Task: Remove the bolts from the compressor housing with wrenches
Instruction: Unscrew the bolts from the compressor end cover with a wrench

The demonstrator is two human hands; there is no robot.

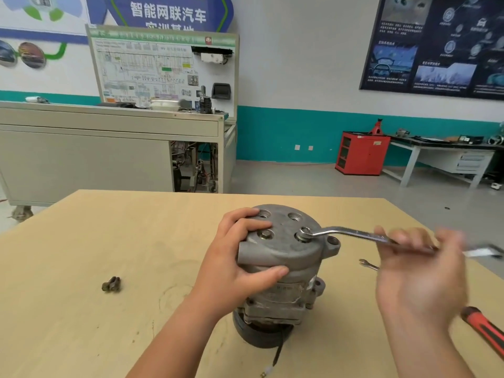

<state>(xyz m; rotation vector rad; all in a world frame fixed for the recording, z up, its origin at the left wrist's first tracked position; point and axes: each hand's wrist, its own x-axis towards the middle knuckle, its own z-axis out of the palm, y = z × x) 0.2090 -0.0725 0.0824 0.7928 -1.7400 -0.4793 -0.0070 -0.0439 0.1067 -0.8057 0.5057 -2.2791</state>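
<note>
Your left hand (240, 268) clamped on grey cast-metal compressor housing (286, 246) mid-frame, silver ring wrench (341, 231) on its bolt (303, 233), blurred right hand (420, 274) at handle, grip unclear

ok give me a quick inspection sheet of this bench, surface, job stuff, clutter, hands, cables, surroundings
surface: light wood table, faint ring marks
job's things: compressor stands on end, pulley down; ring wrench seated on its top face, right side; bolt in place to the left of it
clutter: small loose hardware to the left; second wrench partly behind the right hand; red-handled tool at the right edge
grippers: left hand grips the compressor; right hand, blurred, holds the ring wrench handle
cables: black lead runs from the compressor base to the near edge
surroundings: training board on a grey cabinet, red cabinet, workbench, wall posters
</note>
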